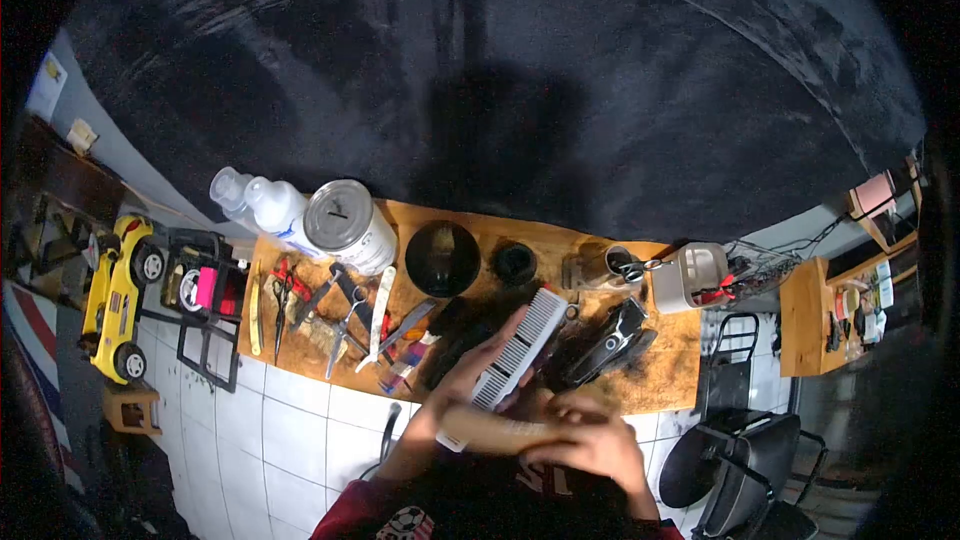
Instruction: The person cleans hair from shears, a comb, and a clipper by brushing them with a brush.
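My left hand (462, 376) is closed around a large white comb (522, 348), held tilted over the front of the wooden table. My right hand (595, 452) is closed on a long tan object (500, 430) with blurred lettering. It crosses in front of the comb's lower end, close to my body; its exact kind I cannot make out. Right of the comb, black hair clippers (608, 342) lie on the table. Scissors (350, 328) and a white-handled razor-like tool (380, 312) lie to the left.
On the wooden table (660, 380) stand a large tin (348, 225), a white bottle (275, 205), a black bowl (443, 258), a dark cup (514, 263) and a beige container (692, 275). A yellow toy car (120, 300) is at far left, a black chair (745, 470) at right.
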The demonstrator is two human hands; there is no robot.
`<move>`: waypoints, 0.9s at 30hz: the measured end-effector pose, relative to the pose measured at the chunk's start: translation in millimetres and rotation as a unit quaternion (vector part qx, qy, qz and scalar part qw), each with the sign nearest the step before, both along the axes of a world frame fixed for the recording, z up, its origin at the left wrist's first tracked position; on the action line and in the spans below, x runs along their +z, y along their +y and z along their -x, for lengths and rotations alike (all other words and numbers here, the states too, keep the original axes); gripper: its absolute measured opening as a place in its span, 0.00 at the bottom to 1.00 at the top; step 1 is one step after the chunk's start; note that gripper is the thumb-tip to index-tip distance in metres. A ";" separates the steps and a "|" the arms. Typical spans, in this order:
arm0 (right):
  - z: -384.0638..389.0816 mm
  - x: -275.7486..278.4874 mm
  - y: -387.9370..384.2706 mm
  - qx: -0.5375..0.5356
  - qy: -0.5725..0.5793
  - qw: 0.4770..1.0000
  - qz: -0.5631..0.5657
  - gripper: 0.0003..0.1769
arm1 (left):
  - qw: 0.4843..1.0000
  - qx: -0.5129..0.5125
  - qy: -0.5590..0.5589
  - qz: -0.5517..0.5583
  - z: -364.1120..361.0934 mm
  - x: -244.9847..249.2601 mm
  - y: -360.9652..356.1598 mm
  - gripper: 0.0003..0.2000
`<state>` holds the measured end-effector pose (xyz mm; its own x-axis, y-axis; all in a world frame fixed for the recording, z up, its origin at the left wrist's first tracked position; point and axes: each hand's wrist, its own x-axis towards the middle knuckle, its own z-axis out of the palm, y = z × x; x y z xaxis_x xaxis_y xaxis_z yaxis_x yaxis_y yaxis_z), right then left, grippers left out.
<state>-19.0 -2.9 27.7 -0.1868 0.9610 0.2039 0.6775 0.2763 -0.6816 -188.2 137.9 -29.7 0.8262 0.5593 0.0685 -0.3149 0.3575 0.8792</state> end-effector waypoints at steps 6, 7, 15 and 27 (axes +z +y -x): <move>-23.2 12.6 20.4 -0.398 0.052 0.916 -0.001 0.18 | 0.953 -0.095 -0.005 0.286 16.1 11.5 -5.6 0.29; -29.2 4.4 14.0 -0.375 0.043 0.926 -0.013 0.20 | 0.951 -0.098 -0.020 0.291 15.1 11.6 -5.1 0.29; 11.3 6.2 -2.8 0.056 0.014 0.998 0.036 0.25 | 0.962 -0.086 0.016 0.258 7.5 11.7 0.2 0.29; -22.3 -2.2 -3.3 -0.174 0.041 0.982 -0.058 0.23 | 0.955 -0.062 0.119 0.266 11.3 7.7 -5.8 0.26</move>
